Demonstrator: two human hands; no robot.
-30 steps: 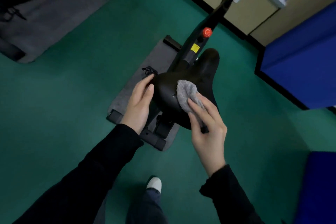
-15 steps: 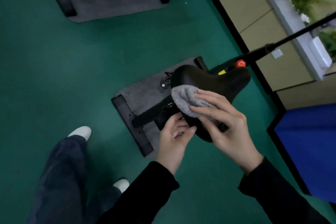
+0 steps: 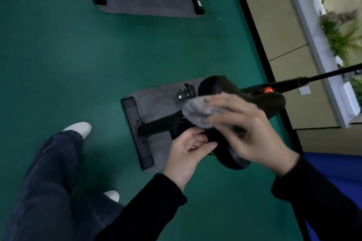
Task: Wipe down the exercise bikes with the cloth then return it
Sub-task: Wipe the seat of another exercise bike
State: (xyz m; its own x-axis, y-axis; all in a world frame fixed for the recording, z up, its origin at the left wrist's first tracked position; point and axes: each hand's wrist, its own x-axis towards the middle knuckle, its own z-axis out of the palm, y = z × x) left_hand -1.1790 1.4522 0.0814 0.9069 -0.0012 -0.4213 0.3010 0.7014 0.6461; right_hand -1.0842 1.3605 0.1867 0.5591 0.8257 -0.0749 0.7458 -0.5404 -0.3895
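Nearest me, my left hand (image 3: 188, 150) curls its fingers at the lower edge of the black padded bike saddle (image 3: 215, 86); whether it truly grips, I cannot tell. Just beyond it, my blurred right hand (image 3: 248, 129) presses the fluffy grey cloth (image 3: 197, 111) onto that saddle with flat fingers. Farther out, left of both hands, lies a grey floor mat (image 3: 156, 103).

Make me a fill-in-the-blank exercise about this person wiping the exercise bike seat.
1. The right hand presses a ____ cloth on the saddle.
2. The left hand grips the saddle, which is ____ in colour.
3. The mat under the bike lies on a ____ floor.

Missing words: grey; black; green.
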